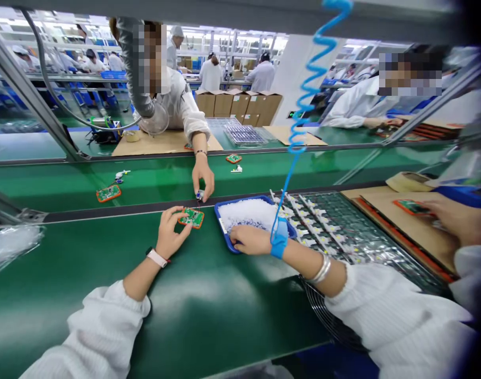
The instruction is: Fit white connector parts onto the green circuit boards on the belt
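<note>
My left hand (170, 230) grips a green circuit board (193, 217) with an orange edge, thumb and fingers on its left side. My right hand (250, 240) reaches into a blue tray (223, 231) heaped with small white pieces (248, 211). Its fingers are curled together at the tray's near left; whatever is between them is hidden. A blue wrist strap (279, 238) with a coiled cord is around my right wrist. Just beyond my board, a co-worker's hand (203, 178) holds a small white and blue part (200, 195).
Orange-edged boards (108, 193) and small white parts (236, 169) lie on the green belt across from me. Right of the tray are rows of white parts (315, 221) in a clear plastic tray. At far right another person's hand (441, 215) holds a board. A coiled blue cord (303, 100) hangs overhead.
</note>
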`<state>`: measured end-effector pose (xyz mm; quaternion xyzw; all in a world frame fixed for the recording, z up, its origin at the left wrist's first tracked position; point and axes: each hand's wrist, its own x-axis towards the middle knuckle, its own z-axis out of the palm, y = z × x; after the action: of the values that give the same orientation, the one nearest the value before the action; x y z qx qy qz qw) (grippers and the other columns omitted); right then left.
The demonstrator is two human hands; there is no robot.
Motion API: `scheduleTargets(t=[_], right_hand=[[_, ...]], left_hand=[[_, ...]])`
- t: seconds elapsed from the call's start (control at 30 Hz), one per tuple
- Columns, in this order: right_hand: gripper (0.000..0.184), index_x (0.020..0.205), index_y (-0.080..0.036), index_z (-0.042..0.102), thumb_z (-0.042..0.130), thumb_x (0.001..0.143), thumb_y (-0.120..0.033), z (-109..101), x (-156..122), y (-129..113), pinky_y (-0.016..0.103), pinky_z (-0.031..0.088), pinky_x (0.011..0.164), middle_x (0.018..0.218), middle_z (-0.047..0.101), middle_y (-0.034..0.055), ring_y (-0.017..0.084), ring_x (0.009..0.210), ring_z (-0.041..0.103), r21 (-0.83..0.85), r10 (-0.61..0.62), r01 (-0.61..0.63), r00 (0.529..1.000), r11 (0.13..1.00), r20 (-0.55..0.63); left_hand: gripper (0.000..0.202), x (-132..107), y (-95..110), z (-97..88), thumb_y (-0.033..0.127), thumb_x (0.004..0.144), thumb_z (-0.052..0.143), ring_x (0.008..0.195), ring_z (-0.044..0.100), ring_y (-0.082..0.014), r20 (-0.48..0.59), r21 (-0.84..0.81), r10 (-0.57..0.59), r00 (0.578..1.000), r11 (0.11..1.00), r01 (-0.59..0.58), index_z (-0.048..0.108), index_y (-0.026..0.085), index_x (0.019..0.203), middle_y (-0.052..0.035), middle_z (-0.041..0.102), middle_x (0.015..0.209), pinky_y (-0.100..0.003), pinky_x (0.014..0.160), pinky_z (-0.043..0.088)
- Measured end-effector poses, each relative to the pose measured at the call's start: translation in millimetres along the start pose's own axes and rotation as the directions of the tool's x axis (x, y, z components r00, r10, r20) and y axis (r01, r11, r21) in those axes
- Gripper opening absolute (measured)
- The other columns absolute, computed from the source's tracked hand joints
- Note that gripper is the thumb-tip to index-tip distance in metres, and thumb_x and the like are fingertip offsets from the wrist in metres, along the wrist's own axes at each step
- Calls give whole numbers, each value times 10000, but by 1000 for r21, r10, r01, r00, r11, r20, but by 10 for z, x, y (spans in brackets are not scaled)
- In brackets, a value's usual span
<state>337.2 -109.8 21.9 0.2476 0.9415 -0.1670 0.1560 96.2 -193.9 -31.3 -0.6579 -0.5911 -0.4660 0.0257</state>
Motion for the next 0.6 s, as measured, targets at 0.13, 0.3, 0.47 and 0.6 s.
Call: scheduleTargets(t=[0.13,0.3,0.47,0.6], right_hand=[[158,872,-117,662,540,779,-155,-72,-20,-20,287,427,804,963,648,115,214,890,592,-7,27,-27,999,1000,24],[237,980,-91,654,515,810,-181,-322,-156,168,309,413,871,1027,650,132,225,952,589,-40,127,-136,978,990,-163],[208,870,-86,687,511,779,-148,-406,-240,449,276,427,833,1006,652,144,217,904,608,-113,268,-286,952,952,-150],[207,818,-101,718,529,763,-163,-325,-218,537,256,443,785,915,684,133,220,867,625,-130,381,-390,920,912,-87]], left_hand=[[610,76,-151,136,441,745,667,1244,422,-290,276,112,-28,961,994,-3,456,183,1256,-132,484,1322,-460,1029,350],[712,145,-276,223,488,728,671,1265,386,-316,471,176,-7,882,981,-87,415,175,1314,-150,424,1377,-477,1030,337],[611,153,-278,191,448,722,683,1131,480,-288,443,135,24,896,986,-94,483,154,1218,-131,515,1189,-435,976,397],[463,91,-214,167,392,793,618,1050,532,-259,463,74,23,886,995,-64,495,175,1183,-104,535,1132,-404,911,446]])
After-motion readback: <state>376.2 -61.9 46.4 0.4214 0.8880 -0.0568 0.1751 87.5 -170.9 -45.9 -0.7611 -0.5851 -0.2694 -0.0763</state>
